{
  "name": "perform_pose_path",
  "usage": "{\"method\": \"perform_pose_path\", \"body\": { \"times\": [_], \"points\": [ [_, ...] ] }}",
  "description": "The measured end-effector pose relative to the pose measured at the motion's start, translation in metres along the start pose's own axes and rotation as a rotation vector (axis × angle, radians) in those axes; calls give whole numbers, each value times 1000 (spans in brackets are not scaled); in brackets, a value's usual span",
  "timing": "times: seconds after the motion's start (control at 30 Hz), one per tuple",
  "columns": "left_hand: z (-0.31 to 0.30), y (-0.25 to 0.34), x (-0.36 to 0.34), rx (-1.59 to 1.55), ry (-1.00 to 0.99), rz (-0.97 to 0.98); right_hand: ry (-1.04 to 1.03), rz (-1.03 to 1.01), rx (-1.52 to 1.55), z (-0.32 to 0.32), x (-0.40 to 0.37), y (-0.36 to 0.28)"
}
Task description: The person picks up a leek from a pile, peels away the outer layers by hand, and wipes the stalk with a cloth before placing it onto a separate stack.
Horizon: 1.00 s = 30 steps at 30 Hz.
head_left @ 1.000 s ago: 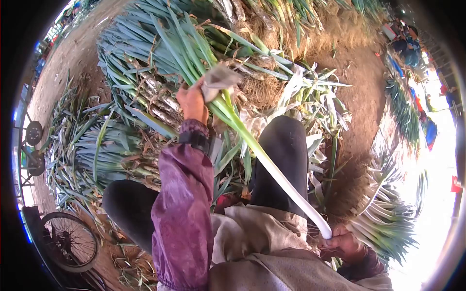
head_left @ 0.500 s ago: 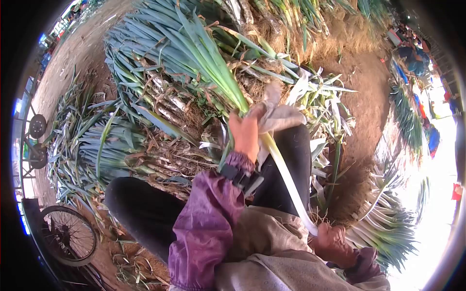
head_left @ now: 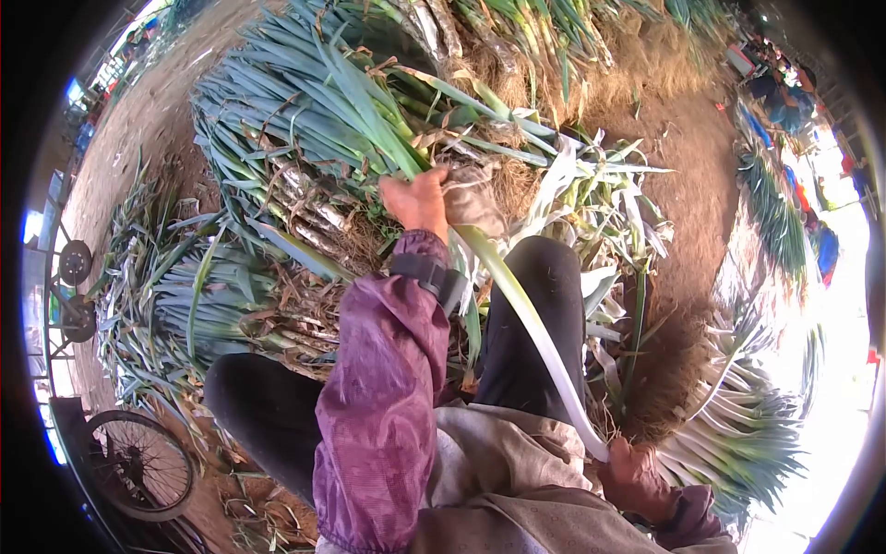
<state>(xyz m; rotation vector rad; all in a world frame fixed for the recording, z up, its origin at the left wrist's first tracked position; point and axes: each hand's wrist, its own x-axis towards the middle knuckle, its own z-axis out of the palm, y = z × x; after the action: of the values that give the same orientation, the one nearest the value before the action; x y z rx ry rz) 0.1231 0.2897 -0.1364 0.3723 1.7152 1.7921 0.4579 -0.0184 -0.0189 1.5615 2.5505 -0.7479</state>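
A long leek (head_left: 537,325) stretches across my lap, its white root end at the lower right and its green leaves at the upper left. My left hand (head_left: 415,201), in a purple sleeve with a dark wristband, is closed around the leek where the leaves begin. A greyish cloth (head_left: 474,201) is gripped against the stalk in that same hand. At the root end, the fingers of my right hand (head_left: 635,473) are wrapped round the leek. Beyond my left hand lies a big pile of leeks (head_left: 277,97).
Peeled, white-stemmed leeks (head_left: 738,443) lie fanned out at the right. Stripped leaves (head_left: 618,198) are heaped past my knee. More leeks (head_left: 208,300) lie left, near a spoked wheel (head_left: 138,464). Bare dirt (head_left: 688,185) shows at right; people are in the background.
My left hand and the cloth have slid up and left along the leek toward its leaves, exposing more stalk. My right hand stays almost still at the root end.
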Motion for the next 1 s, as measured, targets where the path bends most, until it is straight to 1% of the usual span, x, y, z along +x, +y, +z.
{"method": "perform_pose_path", "body": {
  "times": [0.03,0.13,0.17,0.27,0.3,0.33,0.4,0.43,0.5,0.53,0.57,0.6,0.67,0.73,0.77,0.8,0.83,0.87,0.9,1.0],
  "points": [
    [-3,-1,2,27,-14,114,-19,37,49,2,-3,5],
    [-11,0,-3,273,-4,305,-286,371,843,-16,2,16],
    [-14,-5,-4,373,-13,417,-306,514,1034,-16,-1,22],
    [-29,-14,-10,324,-155,258,-299,475,1049,-23,-6,27],
    [-38,-15,-9,450,-209,294,-263,370,860,-28,-6,26],
    [-48,-27,0,545,-191,377,-260,373,836,-31,-6,22],
    [-61,-37,11,618,-191,560,-258,369,790,-29,-10,22],
    [-65,-37,14,532,-223,600,-239,359,829,-29,-9,18],
    [-68,-38,25,652,-46,652,-196,335,904,-31,-7,12],
    [-70,-41,34,709,42,675,-238,372,895,-33,-8,11],
    [-77,-49,49,645,194,712,-282,411,885,-35,-10,12],
    [-91,-55,65,642,168,619,-328,451,874,-36,-12,14],
    [-106,-13,62,636,115,433,-294,474,941,-27,-22,21],
    [-97,24,1,534,-69,415,-283,476,963,-23,-22,21],
    [-90,32,-21,480,-154,409,-285,464,947,-23,-20,21],
    [-91,-6,-15,578,-332,644,-290,452,930,-23,-18,20],
    [-92,-19,-36,643,-516,620,-294,434,907,-25,-14,17],
    [-92,-12,-57,900,-621,786,-295,420,883,-28,-11,14],
    [-92,-18,-58,791,-603,1181,-293,411,860,-30,-10,12],
    [-87,-37,-30,1033,-621,1095,-76,68,582,-7,-24,29]
  ]
}}
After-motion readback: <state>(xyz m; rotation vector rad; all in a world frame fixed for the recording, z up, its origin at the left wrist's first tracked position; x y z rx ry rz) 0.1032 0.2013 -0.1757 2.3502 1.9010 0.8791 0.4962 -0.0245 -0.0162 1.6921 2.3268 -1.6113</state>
